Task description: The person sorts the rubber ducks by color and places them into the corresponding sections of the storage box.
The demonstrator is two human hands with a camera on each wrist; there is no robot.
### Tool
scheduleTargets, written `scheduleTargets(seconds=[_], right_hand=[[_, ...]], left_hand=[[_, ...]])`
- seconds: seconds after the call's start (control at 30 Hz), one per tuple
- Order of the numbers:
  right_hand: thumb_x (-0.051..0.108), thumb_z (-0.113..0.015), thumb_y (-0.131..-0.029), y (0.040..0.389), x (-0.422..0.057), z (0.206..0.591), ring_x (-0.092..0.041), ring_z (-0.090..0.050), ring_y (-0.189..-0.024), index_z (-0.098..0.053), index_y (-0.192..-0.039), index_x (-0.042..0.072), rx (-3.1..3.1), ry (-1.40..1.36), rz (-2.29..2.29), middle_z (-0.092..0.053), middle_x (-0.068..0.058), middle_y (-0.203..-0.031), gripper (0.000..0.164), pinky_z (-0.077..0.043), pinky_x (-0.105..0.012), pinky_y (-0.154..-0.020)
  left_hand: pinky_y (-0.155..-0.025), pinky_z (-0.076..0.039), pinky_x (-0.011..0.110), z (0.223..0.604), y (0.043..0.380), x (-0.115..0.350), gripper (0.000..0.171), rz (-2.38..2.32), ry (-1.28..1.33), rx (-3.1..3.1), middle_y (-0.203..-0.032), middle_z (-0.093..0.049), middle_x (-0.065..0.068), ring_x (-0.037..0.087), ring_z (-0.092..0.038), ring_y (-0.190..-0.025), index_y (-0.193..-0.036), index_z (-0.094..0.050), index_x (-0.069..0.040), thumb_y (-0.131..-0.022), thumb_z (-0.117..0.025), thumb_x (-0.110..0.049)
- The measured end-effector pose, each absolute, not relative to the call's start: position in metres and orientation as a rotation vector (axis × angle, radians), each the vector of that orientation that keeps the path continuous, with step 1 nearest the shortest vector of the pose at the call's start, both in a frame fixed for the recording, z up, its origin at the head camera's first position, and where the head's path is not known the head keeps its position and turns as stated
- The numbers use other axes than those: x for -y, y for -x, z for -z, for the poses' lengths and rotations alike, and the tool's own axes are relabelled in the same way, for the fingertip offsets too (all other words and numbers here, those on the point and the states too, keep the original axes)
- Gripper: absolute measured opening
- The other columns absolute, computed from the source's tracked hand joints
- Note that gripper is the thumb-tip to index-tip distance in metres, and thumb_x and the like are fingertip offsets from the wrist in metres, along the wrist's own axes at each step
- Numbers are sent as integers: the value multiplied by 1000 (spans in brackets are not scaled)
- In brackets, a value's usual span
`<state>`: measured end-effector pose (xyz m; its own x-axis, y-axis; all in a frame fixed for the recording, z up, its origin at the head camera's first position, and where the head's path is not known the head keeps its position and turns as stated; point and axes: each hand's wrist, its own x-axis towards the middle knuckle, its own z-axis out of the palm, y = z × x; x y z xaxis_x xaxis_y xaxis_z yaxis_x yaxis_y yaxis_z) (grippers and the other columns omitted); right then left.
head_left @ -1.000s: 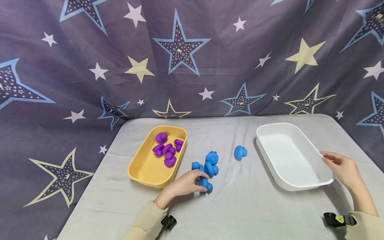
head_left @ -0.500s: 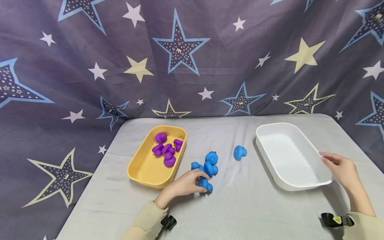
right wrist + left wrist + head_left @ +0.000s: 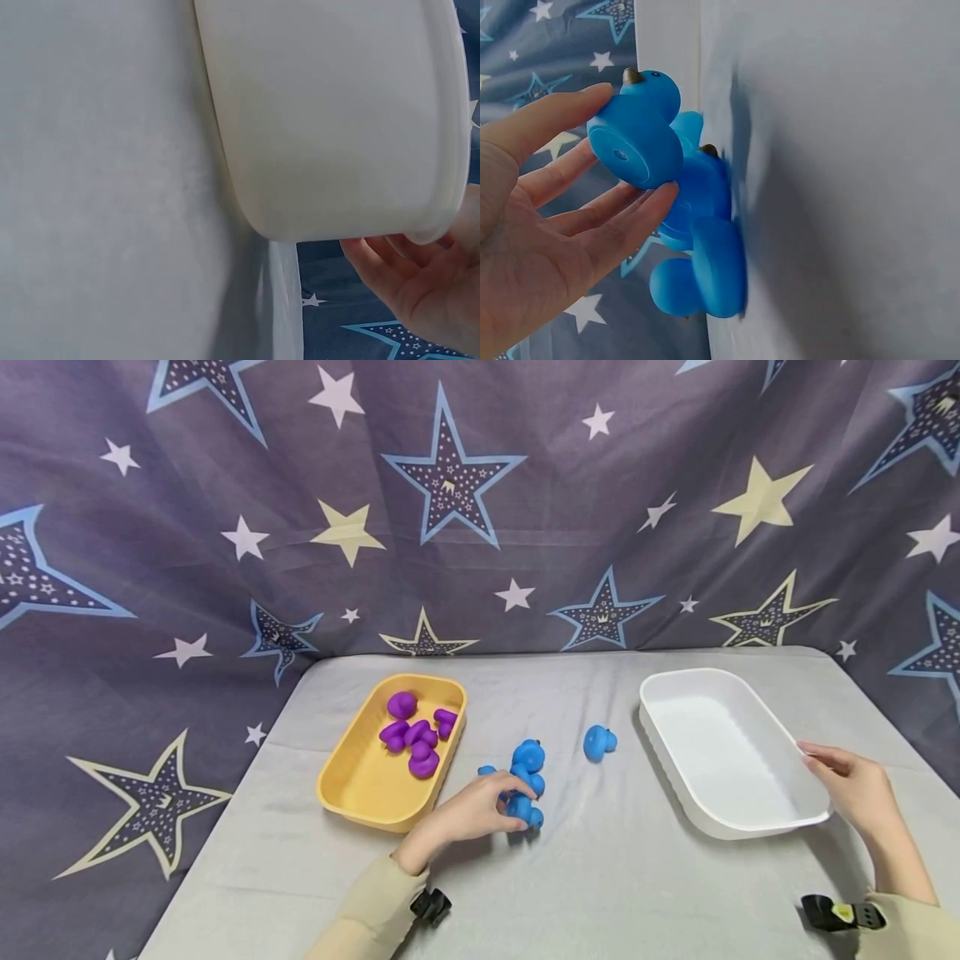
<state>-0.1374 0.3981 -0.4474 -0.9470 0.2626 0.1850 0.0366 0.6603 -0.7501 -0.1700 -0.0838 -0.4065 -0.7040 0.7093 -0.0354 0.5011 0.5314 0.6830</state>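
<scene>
Blue duck (image 3: pixel 637 133): fingertip hold, crowded position

Your left hand (image 3: pixel 474 810) has thumb and fingertips clamped on the duck, just beside other blue ducks (image 3: pixel 529 755), between the yellow tray (image 3: pixel 360 789) and white tray (image 3: pixel 738 760). Your right hand (image 3: pixel 862 785) grips the white tray's rim. Risks noted: the rounded body could slip from so light a pinch; a sideways sweep could scatter its neighbours.

set in a curtained work area of indeterminate room type.
recognizable by star-printed drapery (image 3: pixel 525 560) behind a cloth-covered table (image 3: pixel 637 893).
</scene>
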Motion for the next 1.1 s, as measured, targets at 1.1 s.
scheduleTargets(seconds=[1.1], right_hand=[[20,-49,-90,130,-387,435,20,-39,-70,-58,-113,0,2625,240,-1150,-41,41,-77,32,-38,-11,-55]], left_hand=[[-80,-43,15,391,182,16,38,-1069,-1090,-2479,-112,-52,3,9,-51,-98,-114,-58,-11,-79,-67,-19]])
